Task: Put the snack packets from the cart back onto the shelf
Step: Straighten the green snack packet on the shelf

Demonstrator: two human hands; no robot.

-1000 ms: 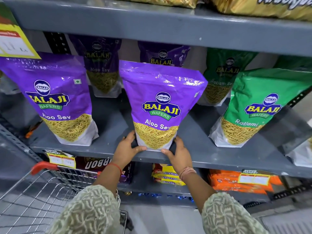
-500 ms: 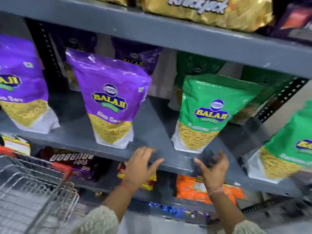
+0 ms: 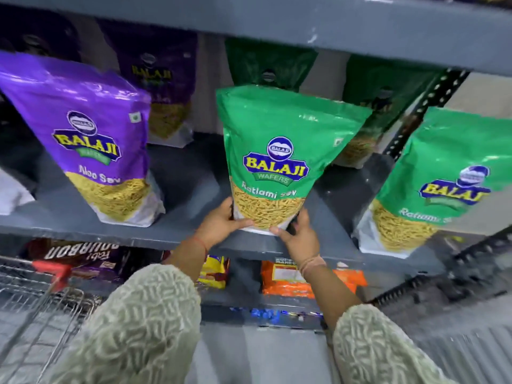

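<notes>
A green Ratlami sev packet stands upright near the front edge of the grey shelf. My left hand grips its lower left corner and my right hand grips its lower right corner. To its left stands a purple Aloo Sev packet, apart from my hands. Another green packet stands at the right. The wire cart with a red handle sits at the lower left; no packets show in the part of it I can see.
More purple and green packets stand in the back row. The shelf above overhangs the packet tops. A perforated upright post rises on the right. Below are Bourbon biscuits, yellow packets and orange packets.
My hands let go of the purple Aloo Sev packet, shifted right along the shelf edge, and now hold the bottom of the green Ratlami sev packet. The view moved right with them.
</notes>
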